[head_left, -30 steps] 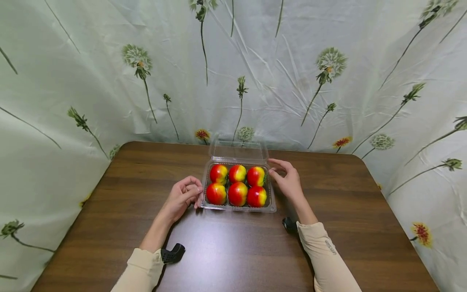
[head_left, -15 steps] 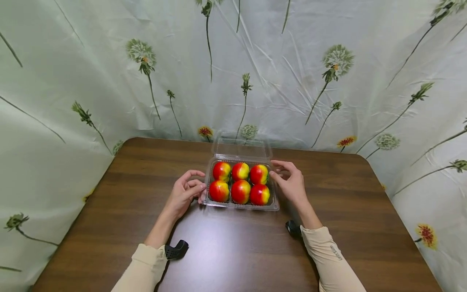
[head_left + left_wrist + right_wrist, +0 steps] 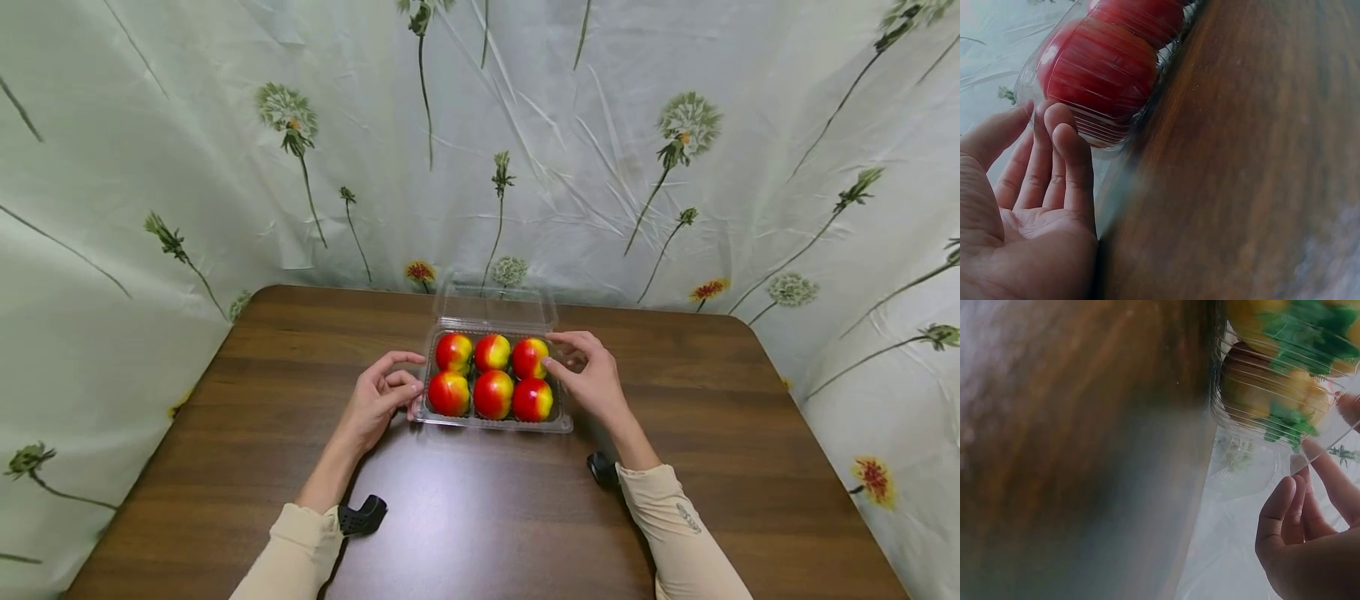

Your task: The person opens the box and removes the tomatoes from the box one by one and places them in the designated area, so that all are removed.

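Observation:
A clear plastic clamshell box (image 3: 491, 425) lies on the wooden table, its lid (image 3: 495, 312) folded back. Several red-and-yellow fruits fill it in two rows; the back right fruit (image 3: 529, 357) is beside my right hand. My left hand (image 3: 377, 396) holds the box's left edge, thumb at the rim and fingers against the side wall (image 3: 1100, 132). My right hand (image 3: 592, 375) is at the back right corner, its thumb tip over the rim against or just above that fruit. In the right wrist view, its fingers lie loosely bent by the wall, and green leaves (image 3: 1288, 422) show through the plastic.
The brown wooden table (image 3: 465, 517) has rounded back corners. Behind it hangs a pale curtain (image 3: 375, 125) printed with dandelions. A black wrist device (image 3: 363, 515) sits on the left arm and another (image 3: 602, 469) on the right.
My right thumb has shifted left from the box's rim to over the back right fruit. The left hand still holds the left edge. The view has shifted slightly.

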